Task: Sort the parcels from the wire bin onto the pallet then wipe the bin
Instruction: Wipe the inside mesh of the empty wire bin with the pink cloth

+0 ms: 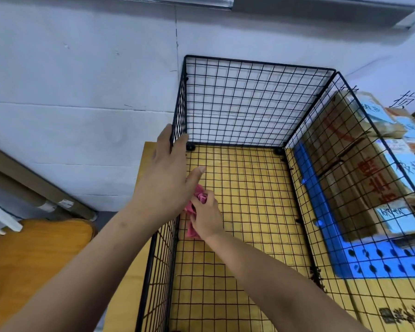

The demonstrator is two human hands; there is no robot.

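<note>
The black wire bin [249,99] stands open-topped on a yellow board, with nothing inside but my right hand and a cloth. My left hand [163,178] grips the top rail of the bin's left wall, fingers over the wire and thumb inside. Inside the bin, my right hand [205,218] holds a bunched pink cloth [199,200] against the lower part of that left wall. Cardboard parcels [359,168] with red print and blue labels lie stacked on the blue pallet [379,262] to the right, seen through the bin's right wall.
A white wall runs behind and to the left of the bin. A long cardboard tube [41,185] lies along the floor at the left. An orange wooden surface [34,257] sits at the lower left. A yellow sheet with black print [398,315] lies at the lower right.
</note>
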